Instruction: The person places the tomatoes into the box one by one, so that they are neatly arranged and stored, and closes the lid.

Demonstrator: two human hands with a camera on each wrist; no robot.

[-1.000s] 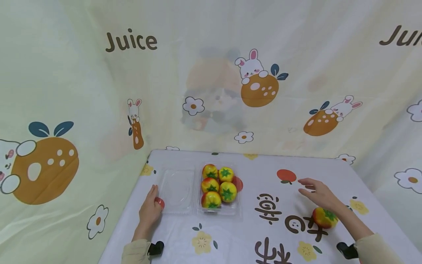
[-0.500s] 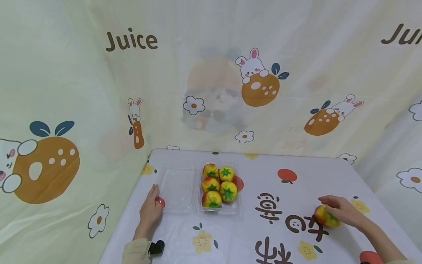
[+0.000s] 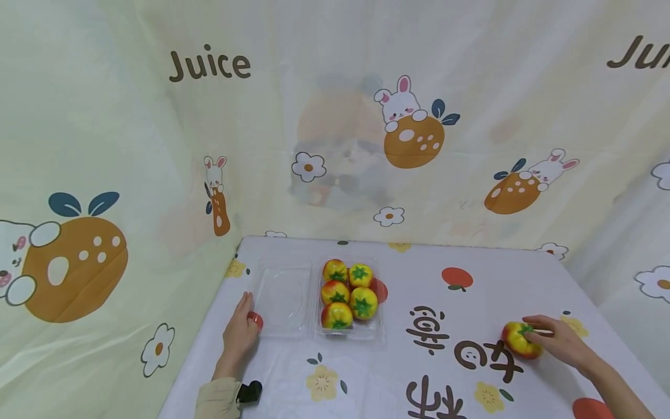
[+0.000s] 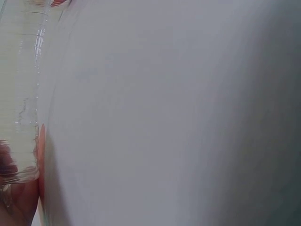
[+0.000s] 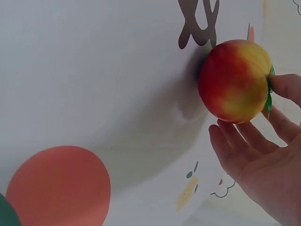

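My right hand (image 3: 562, 343) grips a red and yellow fruit (image 3: 522, 340) with a green star-shaped leaf cap, on the right of the table. In the right wrist view the thumb (image 5: 286, 87) lies at the leaf cap and the other fingers reach round the fruit's side. My left hand (image 3: 242, 331) lies with straight fingers along the left edge of the clear plastic lid (image 3: 282, 297). That lid is folded open beside its box (image 3: 377, 329), where several similar fruits (image 3: 335, 291) sit in two columns. The left wrist view shows only part of the hand (image 4: 21, 202), against the plastic.
A white printed cloth (image 3: 398, 372) covers the table, with drawings of flowers, fruit and brown characters. Cream curtains (image 3: 335, 116) with rabbit prints hang behind and at both sides. Between the box and the right hand lies a wide stretch of cloth.
My right hand has come back and down onto the lone fruit, then turned it so its leaf cap faces further back. The left hand and the boxed fruits have stayed put.
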